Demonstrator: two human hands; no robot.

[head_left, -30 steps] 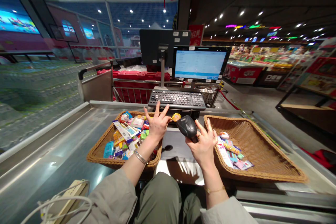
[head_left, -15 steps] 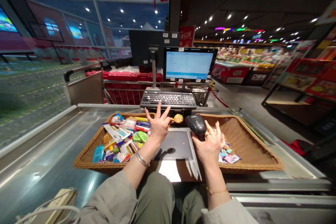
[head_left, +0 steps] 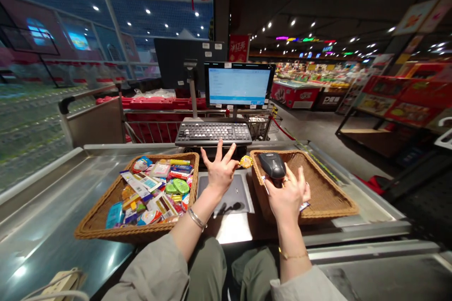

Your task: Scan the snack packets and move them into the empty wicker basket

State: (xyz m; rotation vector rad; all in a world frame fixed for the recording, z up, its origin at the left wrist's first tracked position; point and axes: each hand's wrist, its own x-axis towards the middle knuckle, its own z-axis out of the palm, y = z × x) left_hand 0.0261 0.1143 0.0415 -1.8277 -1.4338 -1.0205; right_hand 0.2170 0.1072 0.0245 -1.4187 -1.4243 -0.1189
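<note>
Two hands (head_left: 219,174) (head_left: 287,196), left pinching a round, frilly-edged yellow item (head_left: 246,162), right clasping black scanner (head_left: 272,164)

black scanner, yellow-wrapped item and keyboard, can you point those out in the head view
Black scanner (head_left: 272,164): head view, on the top of its rounded head.
Yellow-wrapped item (head_left: 246,162): head view, on the middle of its round face.
Keyboard (head_left: 213,132): head view, on the middle of its keys.

There are two wicker baskets (head_left: 106,234), left and right, two hands (head_left: 221,174), one scanner (head_left: 272,165), one round yellow item (head_left: 246,162), one keyboard (head_left: 213,132) and two far monitors (head_left: 240,85).
</note>
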